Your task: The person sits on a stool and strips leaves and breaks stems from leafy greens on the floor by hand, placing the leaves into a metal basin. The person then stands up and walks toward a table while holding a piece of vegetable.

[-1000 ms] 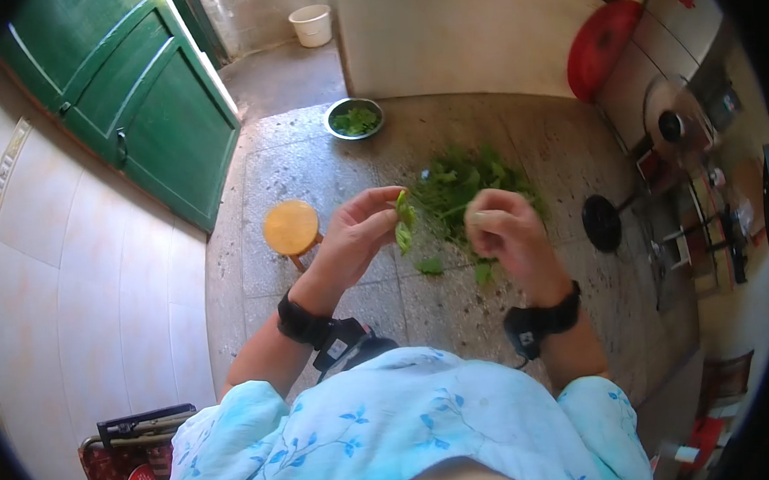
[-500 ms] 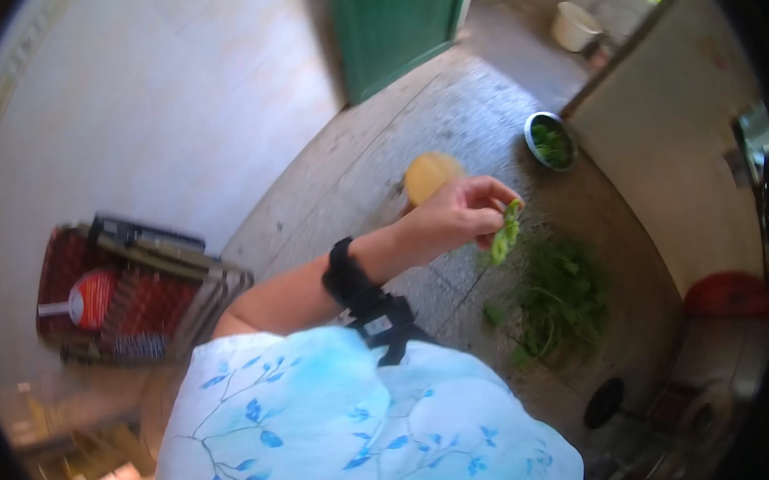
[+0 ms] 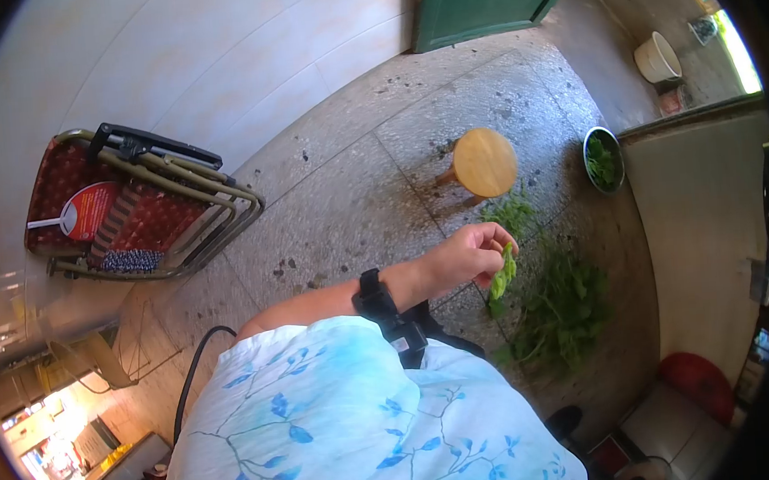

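Note:
My left hand (image 3: 475, 259) reaches across from the left, its fingers and thumb pinched round a light green leafy sprig (image 3: 503, 276). Below and to the right of it, a large pile of leafy greens (image 3: 568, 312) lies on the floor. Some loose green leaves (image 3: 512, 213) sit just beyond the hand, in front of a round wooden stool (image 3: 486, 161). Farther right stands a metal bowl (image 3: 587, 153) with green leaves inside. A black strap with a small device (image 3: 376, 301) is round my left wrist. My right hand does not show.
A folded chair (image 3: 194, 200) with a red fan (image 3: 90, 211) on it leans by the wall at left. A green door (image 3: 493, 5) is at the top, a white bucket (image 3: 658, 58) at upper right. A round red object (image 3: 699, 383) is at lower right. Dark scraps dot the floor.
My view has turned, so the stool, bowl and bucket sit farther right. My left hand still pinches the sprig and now appears lower, leaving the stool uncovered.

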### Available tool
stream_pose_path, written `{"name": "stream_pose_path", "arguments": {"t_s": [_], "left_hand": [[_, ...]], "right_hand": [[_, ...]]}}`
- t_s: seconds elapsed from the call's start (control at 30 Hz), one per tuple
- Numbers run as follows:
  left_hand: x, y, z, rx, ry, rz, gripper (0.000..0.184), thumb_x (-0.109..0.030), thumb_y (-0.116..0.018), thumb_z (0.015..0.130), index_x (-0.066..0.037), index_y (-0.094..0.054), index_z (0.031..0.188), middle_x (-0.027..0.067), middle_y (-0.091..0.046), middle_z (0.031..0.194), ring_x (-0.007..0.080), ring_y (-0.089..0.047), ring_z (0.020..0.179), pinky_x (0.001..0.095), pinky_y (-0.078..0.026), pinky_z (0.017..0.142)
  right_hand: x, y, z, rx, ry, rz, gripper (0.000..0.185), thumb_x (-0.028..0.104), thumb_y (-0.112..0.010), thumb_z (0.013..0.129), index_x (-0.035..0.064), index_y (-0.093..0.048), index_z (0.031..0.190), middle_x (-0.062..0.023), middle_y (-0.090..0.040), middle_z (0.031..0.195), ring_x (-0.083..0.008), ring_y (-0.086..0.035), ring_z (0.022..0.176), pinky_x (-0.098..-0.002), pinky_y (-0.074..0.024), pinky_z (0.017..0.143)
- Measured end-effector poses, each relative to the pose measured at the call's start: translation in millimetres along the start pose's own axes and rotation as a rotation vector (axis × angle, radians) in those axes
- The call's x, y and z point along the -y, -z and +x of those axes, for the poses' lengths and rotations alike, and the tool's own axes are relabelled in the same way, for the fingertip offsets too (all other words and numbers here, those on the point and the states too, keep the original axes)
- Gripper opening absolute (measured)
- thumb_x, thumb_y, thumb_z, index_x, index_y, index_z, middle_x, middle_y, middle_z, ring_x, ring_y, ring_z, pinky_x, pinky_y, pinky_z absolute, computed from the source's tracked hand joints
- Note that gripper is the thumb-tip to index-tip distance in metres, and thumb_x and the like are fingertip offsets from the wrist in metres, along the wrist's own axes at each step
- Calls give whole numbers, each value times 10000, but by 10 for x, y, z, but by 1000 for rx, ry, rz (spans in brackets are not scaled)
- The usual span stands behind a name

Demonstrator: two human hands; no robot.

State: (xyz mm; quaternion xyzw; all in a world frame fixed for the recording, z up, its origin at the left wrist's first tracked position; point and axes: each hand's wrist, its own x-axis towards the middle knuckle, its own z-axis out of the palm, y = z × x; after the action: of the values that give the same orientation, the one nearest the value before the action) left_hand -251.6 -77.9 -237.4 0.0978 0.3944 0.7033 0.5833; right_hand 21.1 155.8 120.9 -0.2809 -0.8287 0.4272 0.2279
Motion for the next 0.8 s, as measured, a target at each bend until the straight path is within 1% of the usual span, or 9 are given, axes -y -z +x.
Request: {"name": "stream_pose_path", "arguments": {"t_s": [0.2, 0.27, 0.33, 0.4, 0.47, 0.53, 0.63, 0.67, 0.8], "left_hand": [[-86, -290, 216, -103, -83, -3, 212, -15, -497, 726, -29, -499, 938, 34, -534, 787, 83, -512, 658, 212, -426, 559], [-173, -515, 388, -129, -148, 65, 206, -10, -507, 723, -24, -504, 928, 31, -539, 773, 78, -512, 652, 215, -427, 553], [-274, -801, 561, -112, -430, 405, 162, -15, -529, 717, -9, -531, 878, 21, -558, 732, 68, -514, 642, 217, -422, 540], [-358, -1064, 726, -61, -438, 417, 137, -21, -537, 714, -5, -539, 850, 22, -566, 717, 66, -516, 644, 216, -419, 542], [-437, -1395, 1013, 36, -468, 490, 77, -27, -548, 709, 2, -550, 781, 39, -579, 705, 70, -517, 639, 218, -414, 551], [-416, -1661, 1256, 125, -478, 547, 84, -31, -552, 710, 2, -545, 786, 43, -578, 703, 73, -518, 641, 217, -414, 555], [-342, -1944, 1564, 207, -439, 634, 97, -41, -555, 718, 1, -538, 804, 48, -576, 703, 82, -522, 644, 219, -416, 564], [-326, -2003, 1652, 216, -406, 669, 104, -47, -553, 726, -1, -535, 817, 49, -576, 704, 88, -525, 646, 223, -419, 568], [-245, -2042, 2013, 184, -302, 655, 127, -88, -546, 773, -29, -523, 884, 53, -576, 742, 111, -543, 667, 263, -451, 605]], "right_hand": [[-889, -404, 332, 187, -90, 247, 94, 32, -450, 747, -29, -437, 817, -105, -384, 681, -170, -381, 581, -235, -303, 476], [-1457, -452, 360, -11, -348, 139, 154, 84, -396, 835, 10, -473, 947, -43, -455, 934, -60, -428, 667, -170, -360, 577], [-1885, -711, 468, 110, -348, 126, 174, 92, -416, 842, 9, -486, 979, -26, -475, 923, -72, -442, 691, -183, -374, 629], [-1947, -1196, 635, 230, -322, 248, 79, 4, -436, 746, 3, -514, 757, -18, -457, 687, -90, -404, 615, -198, -344, 564], [-1921, -1452, 740, 254, -314, 323, 92, 4, -433, 742, -5, -520, 711, -19, -477, 669, -98, -434, 600, -211, -356, 572], [-2122, -1424, 889, 373, -312, 387, 90, -7, -438, 735, -4, -520, 699, -17, -487, 644, -92, -449, 598, -212, -356, 562], [-2458, -1333, 1042, 432, -277, 472, 166, 21, -437, 783, -31, -549, 892, 15, -531, 773, -48, -468, 725, -192, -376, 631], [-2522, -1289, 1106, 448, -220, 532, 146, 38, -447, 803, -23, -547, 890, 25, -523, 794, -36, -457, 734, -181, -371, 635], [-2908, -925, 1118, 354, -364, 655, 88, 73, -539, 807, 5, -548, 862, 4, -536, 746, -56, -481, 694, -201, -401, 638]]}}
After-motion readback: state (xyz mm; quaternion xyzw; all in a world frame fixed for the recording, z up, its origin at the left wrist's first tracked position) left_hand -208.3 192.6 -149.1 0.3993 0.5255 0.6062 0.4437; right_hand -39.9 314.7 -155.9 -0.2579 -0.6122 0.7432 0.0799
